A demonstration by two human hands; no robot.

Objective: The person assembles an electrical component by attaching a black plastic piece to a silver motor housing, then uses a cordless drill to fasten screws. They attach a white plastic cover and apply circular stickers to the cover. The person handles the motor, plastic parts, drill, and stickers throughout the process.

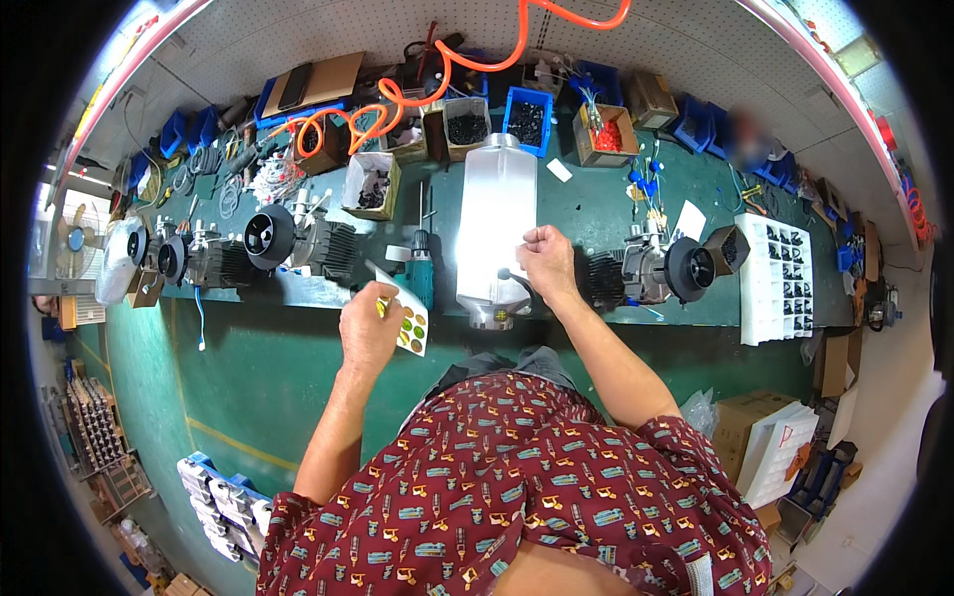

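My left hand (370, 323) pinches a white sheet of round green and gold stickers (413, 334) in front of the bench edge. A shiny silver metal housing (487, 223), with a narrow round neck at its far end, lies lengthwise on the bench before me. At the housing's right side, my right hand (548, 264) is closed with its fingertips against or just over the metal; whatever they hold is hidden. A small black part (509, 274) shows beside that hand, over the housing. Left of the housing lies a teal power screwdriver (419, 270), bit pointing away.
Finned motor units with black fan housings stand left (269, 236) and right (689, 271). A white foam tray (775, 278) of black parts is at the far right. Bins, including a blue bin (528, 117), line the back beneath a coiled orange air hose (442, 79).
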